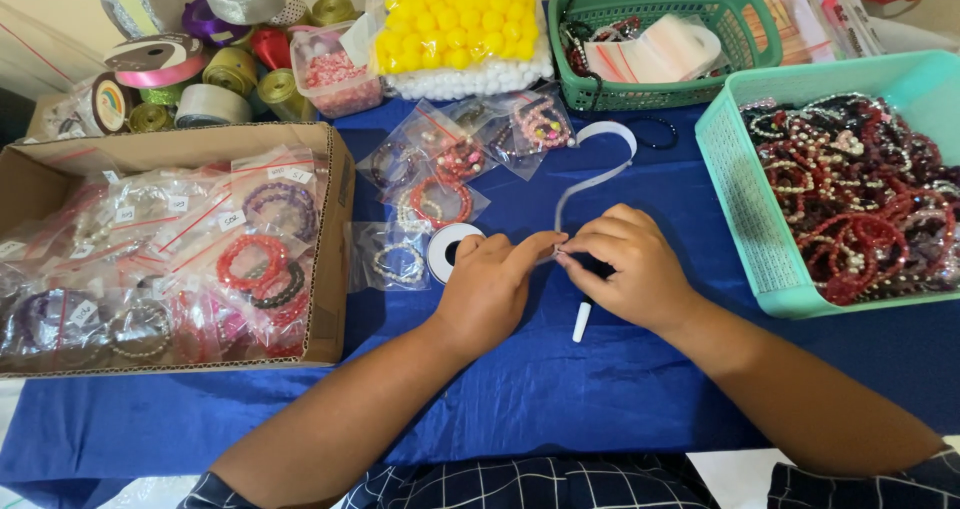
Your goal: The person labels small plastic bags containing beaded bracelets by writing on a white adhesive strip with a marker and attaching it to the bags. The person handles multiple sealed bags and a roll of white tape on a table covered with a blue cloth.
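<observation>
Pinching white strip [590, 181] between left hand [492, 284], right hand [632, 269] fingertips.

The scene is being lit evenly and brightly from above, with only soft shadows being cast under the hands onto the blue cloth [560, 389]. Mild glare is being thrown off the plastic bags [440, 169]. Edges are being bent slightly by wide-angle distortion; focus is being held throughout.

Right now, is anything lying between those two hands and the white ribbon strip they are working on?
Nothing visible does. The left hand and right hand already meet at one end of the thin white ribbon strip, pinching it between fingertips on the blue tablecloth. The small white tape roll sits just beside the left hand, not in between.
</observation>
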